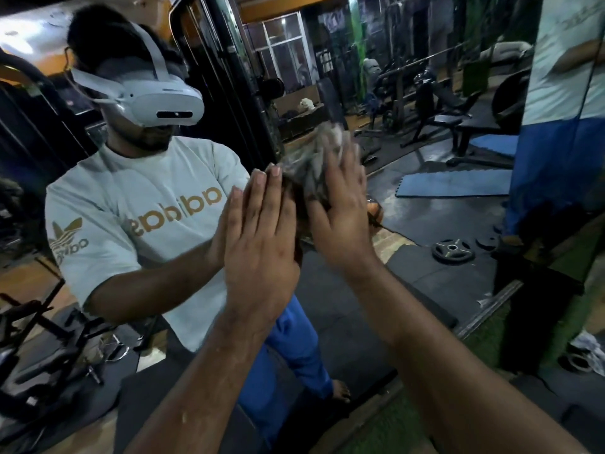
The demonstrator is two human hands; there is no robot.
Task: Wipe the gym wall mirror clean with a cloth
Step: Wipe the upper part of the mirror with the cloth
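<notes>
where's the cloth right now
In the head view, the cloth is right of centre, pressed flat against the mirror under the right hand, beside the left hand.

Dim gym all round: black rubber floor mats [425, 270], blue foam mats [458, 185], a weight plate [452, 251], benches [458, 121], barred windows [283, 50] at the back.

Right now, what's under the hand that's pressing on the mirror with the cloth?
Under the right hand is a crumpled grey cloth, bunched against the mirror and sticking out above the fingers. The glass right behind the cloth and palm is covered, so I can't see if it's clean.
</notes>
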